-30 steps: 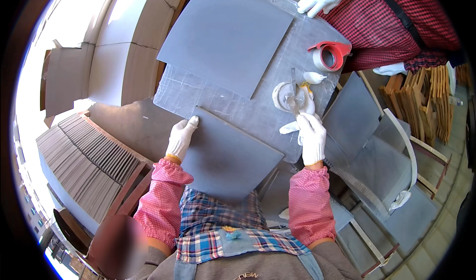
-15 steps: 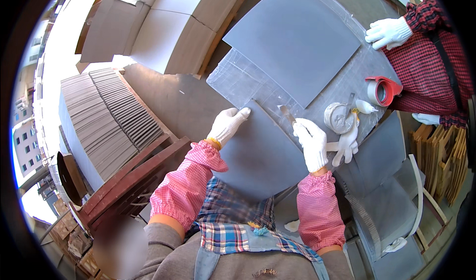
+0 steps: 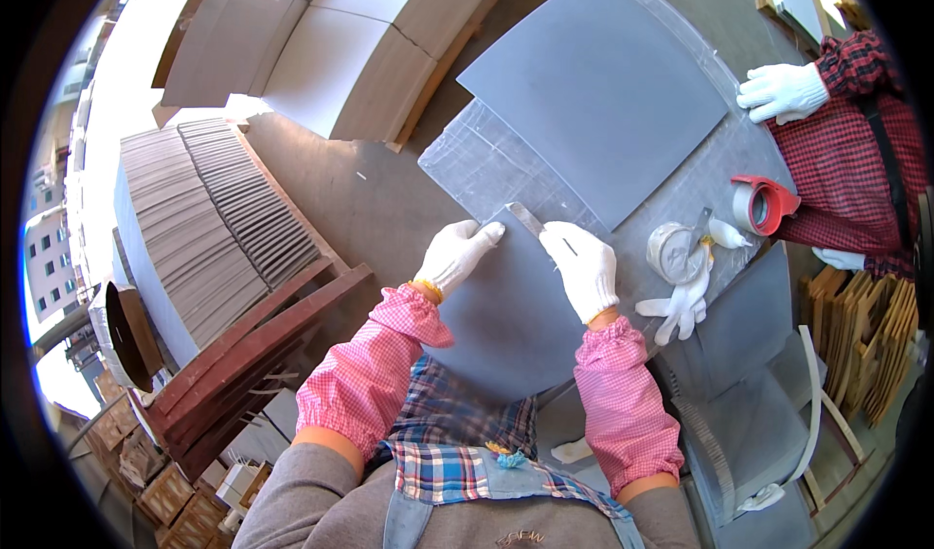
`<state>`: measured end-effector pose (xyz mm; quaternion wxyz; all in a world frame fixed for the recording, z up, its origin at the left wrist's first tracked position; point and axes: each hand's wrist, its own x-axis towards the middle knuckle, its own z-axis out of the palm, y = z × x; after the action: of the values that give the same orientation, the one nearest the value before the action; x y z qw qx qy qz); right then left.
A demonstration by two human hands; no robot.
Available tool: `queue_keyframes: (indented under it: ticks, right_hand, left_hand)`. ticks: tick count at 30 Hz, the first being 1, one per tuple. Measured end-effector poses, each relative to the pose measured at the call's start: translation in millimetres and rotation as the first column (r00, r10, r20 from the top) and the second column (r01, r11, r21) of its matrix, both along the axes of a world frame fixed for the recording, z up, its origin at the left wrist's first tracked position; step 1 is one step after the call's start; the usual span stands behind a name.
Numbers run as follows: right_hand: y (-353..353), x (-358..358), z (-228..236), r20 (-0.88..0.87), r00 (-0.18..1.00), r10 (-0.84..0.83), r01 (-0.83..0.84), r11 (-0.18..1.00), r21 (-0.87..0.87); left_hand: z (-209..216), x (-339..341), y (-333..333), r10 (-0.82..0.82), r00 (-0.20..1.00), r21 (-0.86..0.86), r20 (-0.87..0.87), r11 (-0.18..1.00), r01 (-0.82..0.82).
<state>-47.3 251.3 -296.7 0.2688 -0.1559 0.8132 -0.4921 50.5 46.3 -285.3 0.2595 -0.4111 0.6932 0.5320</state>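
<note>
My left hand (image 3: 455, 260), in a white knit glove, grips the far left edge of a smooth grey panel (image 3: 501, 325) tilted in front of my lap. My gloved right hand (image 3: 584, 269) is closed around a small putty knife (image 3: 524, 217), its handle mostly hidden by the fingers. The flat blade lies at the panel's far corner, close to my left fingertips; whether it touches the edge I cannot tell. Beyond it, a larger grey panel (image 3: 593, 102) lies flat on a plastic-covered table (image 3: 486, 165).
On the table's right are an open tub of white paste (image 3: 673, 250), a loose white glove (image 3: 681, 306) and a red tape dispenser (image 3: 767, 206). A co-worker's gloved hand (image 3: 783, 93) rests at the far edge. Stacked boards (image 3: 209, 228) stand left, wooden strips (image 3: 866, 340) right.
My right hand has moved left and away from me, bringing the putty knife's blade to the panel's far corner. My left hand keeps its hold on the edge. The view has shifted slightly.
</note>
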Motion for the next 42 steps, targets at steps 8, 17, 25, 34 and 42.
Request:
queue_keyframes:
  ticks: [8,17,25,34,42]
  right_hand:
    - [-2,3,-2,-0.150,0.988,0.023,-0.016,0.999,0.047]
    - [0,5,-6,-0.217,0.976,0.011,-0.006,1.000,0.020]
    - [-1,5,6,-0.185,0.982,0.034,-0.014,0.994,0.108]
    - [-2,2,1,-0.156,0.986,0.061,-0.048,0.995,0.086]
    - [-10,-2,6,-0.055,0.998,0.039,-0.031,0.988,0.150]
  left_hand:
    - [-6,1,-2,-0.007,1.000,0.011,0.011,1.000,0.006]
    - [-8,1,-4,-0.020,1.000,-0.005,-0.004,1.000,0.020]
    - [-9,2,-3,-0.024,1.000,-0.008,-0.010,1.000,0.024]
    - [-10,3,-2,-0.016,1.000,-0.016,-0.024,1.000,0.016]
    - [-11,3,-2,-0.024,1.000,-0.019,-0.014,1.000,0.024]
